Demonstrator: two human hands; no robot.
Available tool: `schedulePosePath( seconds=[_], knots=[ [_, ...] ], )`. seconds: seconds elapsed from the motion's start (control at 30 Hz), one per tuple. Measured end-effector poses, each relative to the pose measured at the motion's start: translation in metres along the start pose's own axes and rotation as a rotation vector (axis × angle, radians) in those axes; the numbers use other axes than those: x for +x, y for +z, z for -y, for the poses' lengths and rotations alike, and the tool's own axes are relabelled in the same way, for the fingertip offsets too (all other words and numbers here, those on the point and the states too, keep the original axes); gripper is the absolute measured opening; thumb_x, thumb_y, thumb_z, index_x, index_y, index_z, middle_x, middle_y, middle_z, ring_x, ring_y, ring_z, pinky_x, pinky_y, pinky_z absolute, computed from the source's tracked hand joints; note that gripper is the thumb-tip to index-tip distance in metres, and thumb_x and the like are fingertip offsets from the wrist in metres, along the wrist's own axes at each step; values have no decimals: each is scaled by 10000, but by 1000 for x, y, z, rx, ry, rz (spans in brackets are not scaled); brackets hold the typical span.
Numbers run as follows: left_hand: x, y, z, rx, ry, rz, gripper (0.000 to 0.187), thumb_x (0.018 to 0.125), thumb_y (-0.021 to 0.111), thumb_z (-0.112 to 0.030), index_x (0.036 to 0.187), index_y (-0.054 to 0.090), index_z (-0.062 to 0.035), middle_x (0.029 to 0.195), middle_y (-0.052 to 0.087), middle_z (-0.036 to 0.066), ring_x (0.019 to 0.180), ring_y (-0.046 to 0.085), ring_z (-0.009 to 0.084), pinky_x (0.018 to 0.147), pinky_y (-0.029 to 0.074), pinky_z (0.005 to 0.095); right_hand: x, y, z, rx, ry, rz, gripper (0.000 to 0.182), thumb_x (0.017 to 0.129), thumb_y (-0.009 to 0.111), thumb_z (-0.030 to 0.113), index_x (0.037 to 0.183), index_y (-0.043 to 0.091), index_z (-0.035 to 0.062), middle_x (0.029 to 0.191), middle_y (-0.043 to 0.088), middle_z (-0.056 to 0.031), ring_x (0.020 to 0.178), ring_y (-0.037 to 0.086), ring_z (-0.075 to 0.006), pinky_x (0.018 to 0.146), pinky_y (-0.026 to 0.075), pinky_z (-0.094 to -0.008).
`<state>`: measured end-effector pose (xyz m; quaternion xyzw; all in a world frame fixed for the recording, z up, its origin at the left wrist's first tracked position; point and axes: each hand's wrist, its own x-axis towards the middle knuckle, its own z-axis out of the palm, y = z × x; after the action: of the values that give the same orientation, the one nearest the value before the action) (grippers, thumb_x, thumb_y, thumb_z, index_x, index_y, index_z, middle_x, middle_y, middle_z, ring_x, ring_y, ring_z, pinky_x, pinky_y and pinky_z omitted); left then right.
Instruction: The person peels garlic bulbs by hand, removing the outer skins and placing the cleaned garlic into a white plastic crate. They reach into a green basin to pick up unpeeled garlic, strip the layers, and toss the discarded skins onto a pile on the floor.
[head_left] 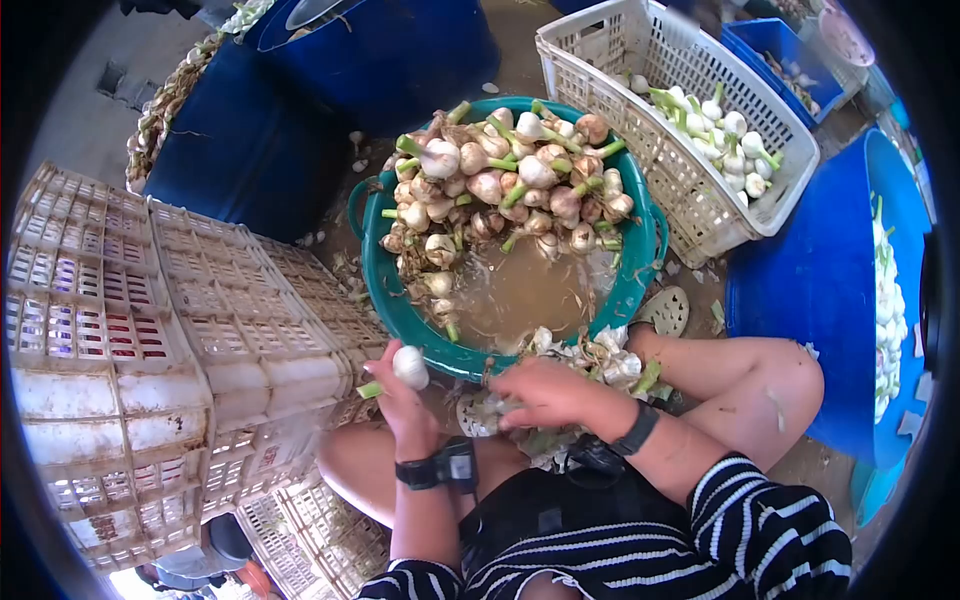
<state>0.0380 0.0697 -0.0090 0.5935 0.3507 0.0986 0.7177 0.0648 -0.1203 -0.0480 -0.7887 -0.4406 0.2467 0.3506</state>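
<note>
My left hand [400, 405] is closed around a white garlic bulb [410, 367] with a short green stem sticking out to the left. The bulb is held up by the near left rim of the green tub [372, 290]. To its right, my right hand [548, 393] has its fingers curled in above my lap; anything inside them is hidden. Stripped garlic skins [612, 362] lie beside that hand against the tub's near rim. Inside the tub, unpeeled garlic bulbs [485, 187] with cut green stems are heaped at the far side, above muddy water [530, 290].
White plastic crates [100, 420] are stacked close on my left. A white crate [640, 130] at the far right contains peeled garlic [735, 135]. Large blue barrels [810, 310] stand to the right and at the back left. Skin scraps litter the floor.
</note>
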Motion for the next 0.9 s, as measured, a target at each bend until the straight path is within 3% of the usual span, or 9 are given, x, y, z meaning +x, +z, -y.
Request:
schedulePosePath(
  seconds=[0.1,0.13,0.17,0.27,0.33,0.43,0.5,0.67,0.9],
  knots=[
    [0,5,16,-13,-71,210,795,882,129,-610,1342,277,22,1260,446,164,1155,447,241,986,332,342,23,13,-5,509,220,-591,535,800,613,402,1158,474,30,1064,557,-146,918,566,-253,719,469,-340],
    [-4,17,28,81,92,289,860,846,67,-651,1383,161,15,1399,268,182,1296,261,263,1067,176,349,32,11,-12,1241,415,-363,683,820,545,491,1304,347,51,1242,450,-192,1009,539,-292,773,476,-390],
    [-9,27,30,110,147,392,873,837,35,-656,1390,109,16,1456,103,180,1351,85,263,1086,34,339,34,6,-26,1235,416,-353,683,820,545,491,1304,347,51,1242,450,-192,1009,539,-292,773,476,-390],
    [-1,24,20,12,140,244,859,834,103,-681,1372,213,-20,1411,231,182,1338,142,256,1082,0,379,33,-46,-60,2322,-454,-16,785,824,483,552,1380,211,70,1347,341,-207,1185,430,-317,881,432,-484],
    [3,8,3,-28,54,64,785,869,166,-641,1337,273,-20,1359,319,174,1311,219,255,1079,69,404,29,-84,-41,2335,-695,-357,792,821,476,559,1368,228,43,1360,321,-217,1240,357,-366,923,411,-498],
    [14,-8,17,-133,-38,-81,715,895,229,-592,1315,302,-18,1330,359,172,1275,289,259,1057,146,401,126,-28,-85,2215,464,-799,726,863,401,554,1296,351,-27,1307,402,-232,1203,416,-336,930,397,-446],
    [13,-6,22,-185,-45,-93,642,911,296,-540,1284,337,-19,1300,395,163,1241,335,256,1025,203,389,159,24,-62,1214,778,-457,589,893,386,480,1191,475,-20,1286,437,-209,1168,448,-324,893,404,-431],
    [25,-24,16,63,-10,-189,577,918,370,-469,1289,335,-29,1249,418,126,1119,421,239,866,379,338,217,130,-118,95,475,-274,305,868,460,285,826,566,3,823,613,-174,829,601,-292,683,467,-361],
    [29,-11,27,28,-231,65,404,925,406,-405,1062,555,-55,728,560,-17,554,490,47,462,371,182,82,16,11,401,233,-269,310,855,450,287,748,576,25,713,573,-217,685,565,-378,628,440,-462]
  ],
)
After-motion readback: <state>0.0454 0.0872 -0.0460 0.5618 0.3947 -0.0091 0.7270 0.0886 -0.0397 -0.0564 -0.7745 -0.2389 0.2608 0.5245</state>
